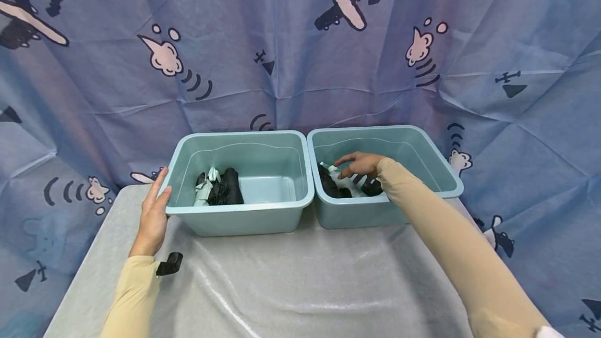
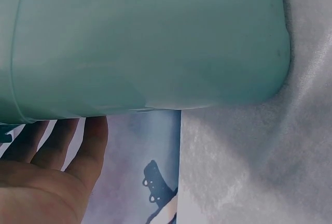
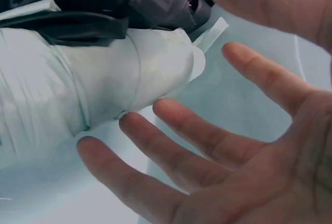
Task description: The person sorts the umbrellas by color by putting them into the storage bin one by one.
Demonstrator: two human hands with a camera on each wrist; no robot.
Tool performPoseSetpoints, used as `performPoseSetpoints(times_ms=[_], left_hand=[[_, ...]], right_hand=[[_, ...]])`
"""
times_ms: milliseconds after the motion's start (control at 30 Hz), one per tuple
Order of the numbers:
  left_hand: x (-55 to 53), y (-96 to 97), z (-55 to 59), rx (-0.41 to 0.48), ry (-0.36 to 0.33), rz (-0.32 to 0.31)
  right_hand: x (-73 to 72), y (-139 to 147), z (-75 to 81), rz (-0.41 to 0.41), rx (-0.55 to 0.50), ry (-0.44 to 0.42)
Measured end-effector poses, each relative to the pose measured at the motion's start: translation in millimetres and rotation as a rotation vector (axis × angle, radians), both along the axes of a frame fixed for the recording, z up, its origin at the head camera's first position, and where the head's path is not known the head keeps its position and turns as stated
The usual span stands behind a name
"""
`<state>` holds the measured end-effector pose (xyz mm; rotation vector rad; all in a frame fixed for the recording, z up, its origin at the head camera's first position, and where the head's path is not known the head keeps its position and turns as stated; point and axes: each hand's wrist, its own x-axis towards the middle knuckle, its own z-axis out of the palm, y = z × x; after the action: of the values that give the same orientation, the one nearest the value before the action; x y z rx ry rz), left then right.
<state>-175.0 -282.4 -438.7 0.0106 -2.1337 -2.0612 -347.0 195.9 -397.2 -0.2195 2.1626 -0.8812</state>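
Observation:
My right hand (image 1: pixel 360 165) reaches into the right bin (image 1: pixel 389 218), fingers spread and thumb apart. In the right wrist view its fingertips (image 3: pixel 166 109) are right at the side of a pale, rolled-up folding umbrella (image 3: pixel 129 68) with a short strap at its end. Alongside that umbrella lies a black folded umbrella (image 3: pixel 161 1). My left hand (image 1: pixel 152 218) rests against the left end of the left bin (image 1: pixel 244 223), straight fingers at the rim. Inside that bin, a black rolled umbrella (image 1: pixel 231 188) lies beside a pale green one (image 1: pixel 203 192), both toward its left side.
Both bins stand side by side, rims nearly touching, on a table with a grey cloth (image 1: pixel 291 286). Behind them hangs a blue patterned curtain (image 1: pixel 225 56). Another dark item (image 1: pixel 372 188) lies in the right bin below my right hand.

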Motion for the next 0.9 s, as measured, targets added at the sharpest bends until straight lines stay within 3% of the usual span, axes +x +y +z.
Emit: performPoseSetpoints(times_ms=[233,500,700,900], left_hand=[[-0.4,-2.0,-0.8,-0.018,-0.004,0.006],[-1.2,-5.4,0.0,-0.007,-0.020,0.003],[-3.8,-5.7,1.5,0.007,-0.028,0.010],[-4.6,-4.1,0.6,0.031,-0.042,0.009]], right_hand=[[-1.6,-1,7.3,-0.064,-0.010,-0.007],[12.1,2,38.6,-0.078,-0.108,0.080],[42.7,12,66.2,-0.041,-0.157,0.242],[98.0,21,78.2,-0.031,-0.173,0.514]])
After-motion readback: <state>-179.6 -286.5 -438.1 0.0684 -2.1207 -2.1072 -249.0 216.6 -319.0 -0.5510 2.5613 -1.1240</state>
